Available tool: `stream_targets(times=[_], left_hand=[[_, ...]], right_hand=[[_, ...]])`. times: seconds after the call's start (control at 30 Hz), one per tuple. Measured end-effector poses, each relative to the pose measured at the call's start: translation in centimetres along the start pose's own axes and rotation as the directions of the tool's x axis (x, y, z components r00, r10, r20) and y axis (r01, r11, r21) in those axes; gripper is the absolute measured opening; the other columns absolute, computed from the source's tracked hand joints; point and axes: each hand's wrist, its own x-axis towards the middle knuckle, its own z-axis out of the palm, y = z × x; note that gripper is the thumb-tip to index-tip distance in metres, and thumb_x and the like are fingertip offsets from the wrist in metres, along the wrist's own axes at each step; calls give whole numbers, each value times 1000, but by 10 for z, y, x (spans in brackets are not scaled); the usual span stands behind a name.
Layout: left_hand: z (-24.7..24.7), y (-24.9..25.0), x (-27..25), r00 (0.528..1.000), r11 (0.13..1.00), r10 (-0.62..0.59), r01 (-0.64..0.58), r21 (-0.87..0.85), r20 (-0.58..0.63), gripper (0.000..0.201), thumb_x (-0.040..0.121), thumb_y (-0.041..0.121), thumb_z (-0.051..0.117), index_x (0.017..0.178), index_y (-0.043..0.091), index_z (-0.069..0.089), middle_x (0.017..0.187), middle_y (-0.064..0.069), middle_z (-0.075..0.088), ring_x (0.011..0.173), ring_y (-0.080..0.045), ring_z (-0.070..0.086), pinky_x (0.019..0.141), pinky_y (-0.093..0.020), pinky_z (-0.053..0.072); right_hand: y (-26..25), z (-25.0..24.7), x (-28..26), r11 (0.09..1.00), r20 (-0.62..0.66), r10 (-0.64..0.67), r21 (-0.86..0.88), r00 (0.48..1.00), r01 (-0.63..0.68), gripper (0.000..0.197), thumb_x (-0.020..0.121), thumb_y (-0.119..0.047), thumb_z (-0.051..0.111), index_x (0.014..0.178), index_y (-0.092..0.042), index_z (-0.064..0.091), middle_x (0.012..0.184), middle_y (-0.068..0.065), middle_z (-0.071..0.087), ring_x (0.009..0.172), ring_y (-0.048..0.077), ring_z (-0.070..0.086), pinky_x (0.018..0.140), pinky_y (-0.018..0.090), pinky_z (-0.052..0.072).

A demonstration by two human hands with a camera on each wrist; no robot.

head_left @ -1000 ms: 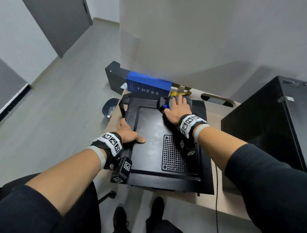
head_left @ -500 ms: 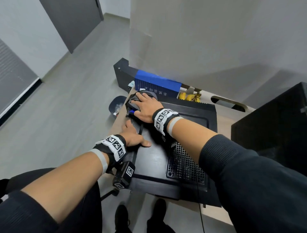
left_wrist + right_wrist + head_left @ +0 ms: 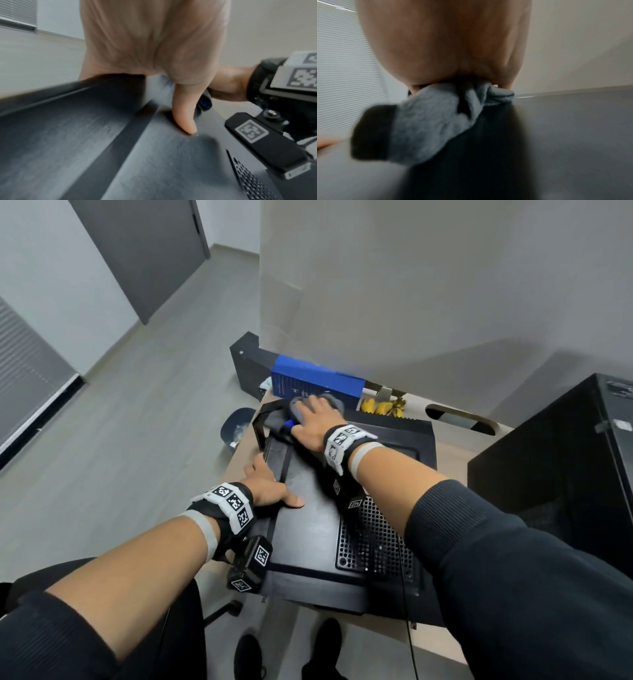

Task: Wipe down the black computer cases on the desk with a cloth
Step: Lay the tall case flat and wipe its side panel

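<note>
A black computer case [image 3: 308, 529] lies flat on the desk [image 3: 452, 455], with a perforated vent at its near right. My right hand [image 3: 313, 421] presses a bunched grey cloth [image 3: 337, 404] onto the case's far left corner, fingers spread over it. In the right wrist view the cloth [image 3: 433, 121] bulges out from under the palm [image 3: 445, 40] onto the dark panel [image 3: 573, 121]. My left hand [image 3: 270, 489] grips the case's left edge. Its thumb [image 3: 185, 119] lies on the top panel [image 3: 154, 162] and its fingers go over the side, hidden. A second black case [image 3: 565, 474] stands upright at the right.
A blue box [image 3: 318, 381] and bananas [image 3: 383, 407] sit just behind the flat case, against the wall. A cable slot [image 3: 459, 417] opens in the desk's far edge. On the floor to the left stand a bin [image 3: 236, 426] and another black unit [image 3: 245, 364]. A cable [image 3: 407, 628] hangs off the front edge.
My right hand swept the cloth along the far edge, from the right part of the case to its far left corner. The left hand kept its hold on the left edge.
</note>
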Motion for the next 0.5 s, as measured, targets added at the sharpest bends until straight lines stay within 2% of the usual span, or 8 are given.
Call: stream_targets(times=[0.07,0.1,0.2,0.3,0.37,0.43,0.47,0.5], left_hand=[[-1,1,0,1000,1000,-6,6,-16,7,135,62,34,93,157,13,0,156,-14,18,146,-33,23,118,-48,29],[-1,2,0,1000,1000,-14,14,-15,10,134,62,34,94,157,13,1,155,-14,19,145,-34,24,118,-49,29],[-2,2,1,1000,1000,-8,8,-11,13,132,61,34,94,156,13,4,154,-14,20,144,-35,25,118,-51,29],[0,5,-1,1000,1000,3,-3,-13,10,131,62,33,94,156,13,5,155,-15,20,144,-36,26,117,-52,29],[1,5,1,1000,1000,7,-7,-6,24,130,62,33,94,156,13,6,155,-15,20,144,-36,26,117,-53,30],[2,7,3,999,1000,9,-9,6,33,130,62,32,94,156,13,5,155,-16,19,143,-38,26,116,-54,31],[2,8,3,999,1000,6,-6,9,37,130,62,32,94,156,13,5,155,-16,19,143,-38,27,116,-54,31],[2,8,4,999,1000,0,0,8,37,130,63,30,93,156,12,4,155,-16,19,143,-39,27,116,-54,31]], right_hand=[[42,-7,-8,980,-32,197,12,980,-196,76,90,-53,37,157,-19,23,160,15,25,148,34,20,121,46,16],[61,-6,-16,965,-53,263,19,963,-262,76,89,-52,36,156,-18,24,159,16,26,147,35,22,120,46,17],[106,4,-51,931,-140,366,74,920,-358,82,82,-53,32,156,-17,24,161,16,22,148,34,16,121,48,16],[136,5,-76,872,-119,484,142,867,-468,77,91,-49,38,158,-17,18,164,17,12,152,34,4,123,49,11],[135,4,-81,806,-113,589,157,800,-571,77,93,-49,40,157,-14,17,164,20,6,151,37,1,123,50,11],[118,4,-83,695,-112,717,185,688,-695,79,92,-50,46,157,-13,19,163,24,3,150,41,1,122,51,11],[108,4,-84,654,-97,755,198,649,-731,80,91,-50,48,157,-15,20,162,25,2,150,43,0,121,52,10],[98,5,-84,646,-75,759,202,646,-736,80,91,-51,49,156,-17,20,162,25,0,150,44,-1,121,53,9]])
